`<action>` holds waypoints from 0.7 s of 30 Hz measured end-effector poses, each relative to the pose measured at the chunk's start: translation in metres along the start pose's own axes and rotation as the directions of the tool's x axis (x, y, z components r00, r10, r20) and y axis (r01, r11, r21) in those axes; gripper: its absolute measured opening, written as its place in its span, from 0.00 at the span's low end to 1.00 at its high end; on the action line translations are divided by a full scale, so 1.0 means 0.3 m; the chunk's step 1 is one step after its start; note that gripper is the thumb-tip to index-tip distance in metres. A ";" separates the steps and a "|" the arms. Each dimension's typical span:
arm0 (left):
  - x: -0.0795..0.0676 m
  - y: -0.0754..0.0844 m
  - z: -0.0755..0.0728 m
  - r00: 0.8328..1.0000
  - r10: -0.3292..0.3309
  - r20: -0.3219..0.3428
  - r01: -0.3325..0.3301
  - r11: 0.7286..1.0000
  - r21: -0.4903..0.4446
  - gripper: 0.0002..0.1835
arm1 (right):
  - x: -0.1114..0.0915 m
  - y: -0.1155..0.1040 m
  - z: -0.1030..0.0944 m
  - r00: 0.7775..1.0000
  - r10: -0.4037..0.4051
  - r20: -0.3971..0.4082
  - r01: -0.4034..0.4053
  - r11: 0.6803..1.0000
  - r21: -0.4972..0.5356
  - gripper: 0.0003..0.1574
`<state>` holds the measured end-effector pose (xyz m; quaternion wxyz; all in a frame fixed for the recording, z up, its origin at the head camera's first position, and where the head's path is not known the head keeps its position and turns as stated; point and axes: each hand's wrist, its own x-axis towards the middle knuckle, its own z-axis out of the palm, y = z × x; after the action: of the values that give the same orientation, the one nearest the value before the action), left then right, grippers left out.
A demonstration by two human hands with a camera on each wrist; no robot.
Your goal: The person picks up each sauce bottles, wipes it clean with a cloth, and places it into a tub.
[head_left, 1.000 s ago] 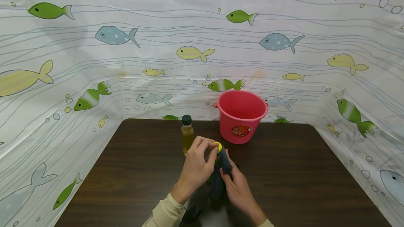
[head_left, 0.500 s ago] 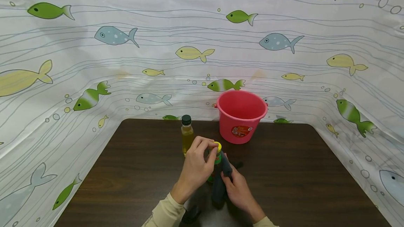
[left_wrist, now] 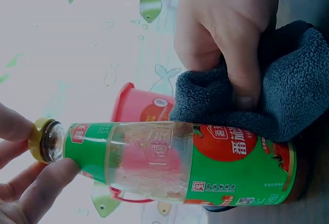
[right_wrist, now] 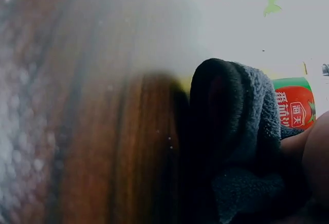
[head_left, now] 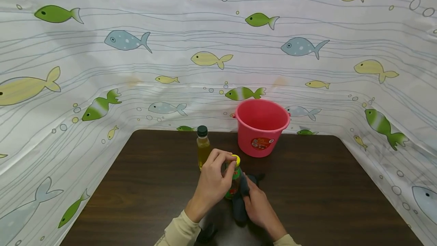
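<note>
A glass bottle with a green label showing red tomatoes [left_wrist: 151,157] and a yellow cap stands on the table. By its cap and neck, the left hand [head_left: 215,181] pinches it between thumb and fingers. The right hand [head_left: 259,204] grips a dark grey-blue towel [left_wrist: 293,80], which lies against the bottle's side. Clear glass with streaks shows between the two labels in the left wrist view. In the right wrist view the folded towel [right_wrist: 241,121] covers much of the bottle.
Behind the left hand stands a bottle of yellow oil [head_left: 203,149] with a dark green cap. A pink bucket [head_left: 261,143] stands at the back of the dark wooden table [head_left: 143,185]. A small black object [head_left: 206,232] lies near the left sleeve. Fish-patterned sheeting surrounds the table.
The towel and right hand have shifted slightly down and away from the bottle's neck, exposing more of the green label. The left hand keeps its pinch on the cap.
</note>
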<state>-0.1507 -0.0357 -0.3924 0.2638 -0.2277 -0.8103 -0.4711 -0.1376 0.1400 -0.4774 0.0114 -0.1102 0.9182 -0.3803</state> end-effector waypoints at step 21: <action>0.003 0.000 0.004 1.000 0.001 0.006 -0.001 1.000 0.013 0.05 | -0.019 -0.092 -0.065 0.999 0.021 -0.041 0.005 0.832 0.555 0.37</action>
<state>-0.1517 -0.0347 -0.3923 0.2632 -0.2279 -0.8140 -0.4650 -0.1287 0.1359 -0.4446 0.0237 -0.0899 0.7690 -0.6325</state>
